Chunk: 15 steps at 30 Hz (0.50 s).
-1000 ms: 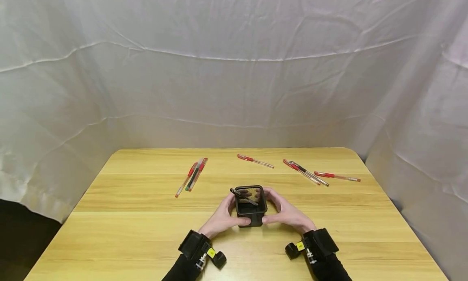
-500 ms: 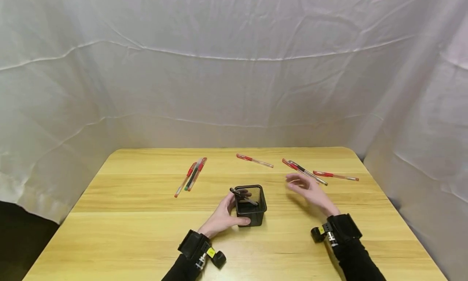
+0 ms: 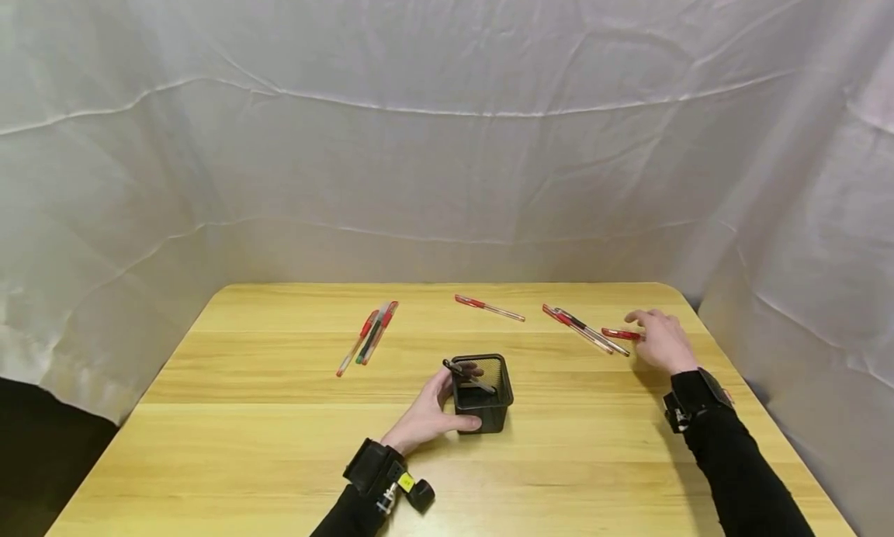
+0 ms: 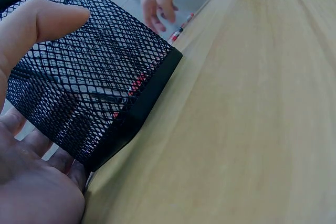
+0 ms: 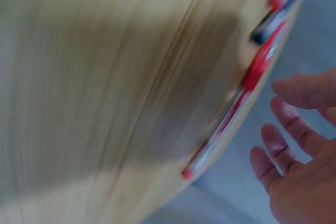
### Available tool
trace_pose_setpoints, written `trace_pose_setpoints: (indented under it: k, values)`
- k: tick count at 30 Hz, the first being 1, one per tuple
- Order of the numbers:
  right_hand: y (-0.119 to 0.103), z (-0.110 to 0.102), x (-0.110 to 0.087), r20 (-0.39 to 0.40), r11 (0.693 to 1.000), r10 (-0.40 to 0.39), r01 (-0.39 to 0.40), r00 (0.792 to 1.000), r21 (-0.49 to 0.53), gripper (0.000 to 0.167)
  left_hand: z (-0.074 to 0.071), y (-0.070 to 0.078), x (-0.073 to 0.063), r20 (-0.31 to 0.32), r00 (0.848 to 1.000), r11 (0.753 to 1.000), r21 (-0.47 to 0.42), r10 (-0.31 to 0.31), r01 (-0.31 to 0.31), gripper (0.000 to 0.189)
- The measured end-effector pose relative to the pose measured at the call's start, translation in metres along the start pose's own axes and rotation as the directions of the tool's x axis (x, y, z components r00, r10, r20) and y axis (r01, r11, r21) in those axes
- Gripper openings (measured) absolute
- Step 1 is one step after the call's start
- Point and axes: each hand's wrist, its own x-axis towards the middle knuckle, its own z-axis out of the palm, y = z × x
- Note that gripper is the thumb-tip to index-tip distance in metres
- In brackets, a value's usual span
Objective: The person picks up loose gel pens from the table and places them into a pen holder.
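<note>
A black mesh pen holder (image 3: 482,419) stands upright near the middle of the table, one dark pen (image 3: 469,374) leaning inside it. My left hand (image 3: 427,417) grips the holder from its left side; in the left wrist view the thumb (image 4: 58,20) lies on the near mesh wall and the fingers are behind. Far to the right, my right hand (image 3: 663,341) hovers over a red-capped pen (image 3: 620,334), hiding its clear end. In the right wrist view the fingers are loosely bent, apart from that red pen (image 5: 256,69), and hold nothing.
Beside the right hand lie a red-capped pen (image 3: 559,315) and a black-capped pen (image 3: 601,337), close together. Another red pen (image 3: 489,307) rests at the back middle. Farther left are two red pens and a green-tipped black pen (image 3: 370,341). Cloth (image 3: 447,172) hangs behind the table.
My right hand has let go of the holder's right side and moved right and away from me to the far-right red pen. The left hand has stayed on the holder.
</note>
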Motion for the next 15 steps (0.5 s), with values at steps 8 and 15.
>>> trace_pose_setpoints:
  k: [8, 15]
  values:
    - [0.0127, -0.0017, 0.0017, 0.113, 0.968, 0.118, -0.089, 0.987, -0.234, 0.023, -0.0007, 0.0001, 0.0017, 0.008, 1.000, 1.000, 0.008, 0.006, -0.006, 0.083]
    - [0.0060, 0.0029, 0.0050, 0.085, 0.942, 0.112, -0.079, 0.990, -0.326, 0.007, -0.0004, 0.0004, 0.0012, 0.004, 1.000, 1.000, 0.013, -0.006, 0.005, 0.084]
